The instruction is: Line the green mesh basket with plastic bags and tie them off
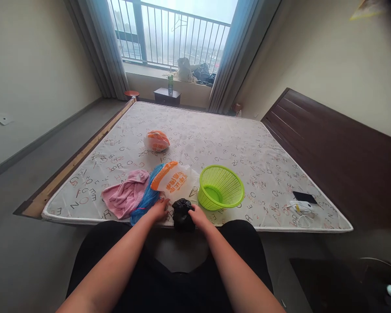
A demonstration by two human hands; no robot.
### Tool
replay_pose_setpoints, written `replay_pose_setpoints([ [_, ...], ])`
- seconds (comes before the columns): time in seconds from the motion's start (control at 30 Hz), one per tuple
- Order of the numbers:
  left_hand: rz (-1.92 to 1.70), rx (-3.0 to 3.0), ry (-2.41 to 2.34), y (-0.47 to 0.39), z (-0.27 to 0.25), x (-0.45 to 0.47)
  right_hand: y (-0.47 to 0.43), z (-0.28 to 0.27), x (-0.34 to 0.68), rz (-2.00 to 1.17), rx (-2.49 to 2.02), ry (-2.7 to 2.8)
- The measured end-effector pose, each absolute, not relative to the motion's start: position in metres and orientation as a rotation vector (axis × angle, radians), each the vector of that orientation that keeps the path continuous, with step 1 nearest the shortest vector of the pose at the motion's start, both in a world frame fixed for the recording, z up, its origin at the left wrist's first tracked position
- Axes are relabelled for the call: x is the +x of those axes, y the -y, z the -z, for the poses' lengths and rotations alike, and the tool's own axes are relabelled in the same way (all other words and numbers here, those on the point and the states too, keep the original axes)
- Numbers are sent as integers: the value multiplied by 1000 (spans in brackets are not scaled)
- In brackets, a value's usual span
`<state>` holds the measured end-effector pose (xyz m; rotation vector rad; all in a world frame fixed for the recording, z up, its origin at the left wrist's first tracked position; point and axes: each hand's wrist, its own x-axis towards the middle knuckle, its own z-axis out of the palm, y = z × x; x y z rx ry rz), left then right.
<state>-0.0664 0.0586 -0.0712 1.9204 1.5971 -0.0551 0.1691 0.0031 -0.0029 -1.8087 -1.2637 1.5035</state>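
At the mattress's near edge, my right hand (200,217) is closed on the side of a crumpled black plastic bag (183,217). My left hand (159,211) is to the left of that bag, its fingers slightly apart, beside a blue plastic bag (149,195). Just beyond my hands lies a white plastic bag with orange print (176,182), partly over the blue one. A pink towel (128,193) is bunched at the left. The bright green plastic basket (220,187) stands upright to the right of my right hand, with nothing visible inside.
The letter-patterned mattress (189,148) bears another orange-and-white bag (157,141) farther back. A dark phone (304,197) and a white cabled device (301,207) lie at the right. Beyond are a dark headboard (329,139), a small bedside table (167,95) and a railed window.
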Motion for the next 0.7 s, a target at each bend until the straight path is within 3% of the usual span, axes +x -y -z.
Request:
replay_pose_setpoints([
  [0.37, -232, 1917, -1744, -57, 41, -75, 2, -3, 138, -1658, -1674, 457],
  [0.57, 255, 1546, -1962, -54, 64, -91, 3, -5, 132, -1652, -1720, 465],
  [0.7, 307, 1550, -1859, -53, 77, -93, 13, 3, 133, -1843, -1765, 907],
])
